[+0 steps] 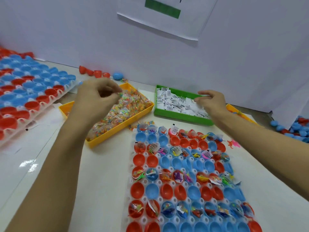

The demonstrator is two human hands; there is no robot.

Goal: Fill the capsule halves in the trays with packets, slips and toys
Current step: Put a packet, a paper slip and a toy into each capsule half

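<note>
A white tray (129, 171) in front of me holds rows of red and blue capsule halves (182, 164); alternate rows hold packets, slips and small toys, the others are bare. My left hand (98, 96) hovers over the yellow bin (123, 124) of clear candy packets (120, 113), fingers curled and pinching packets. Over the green bin (175, 117) of white paper slips (175, 101), my right hand (211, 102) pinches slips at its fingertips.
Stacked trays of red and blue capsule halves (28, 96) lie at the left. Loose capsules (100, 73) sit along the white wall. A second yellow bin (237, 111) is partly hidden behind my right wrist. More loose capsules (294, 129) and pink toys (234, 144) lie at right.
</note>
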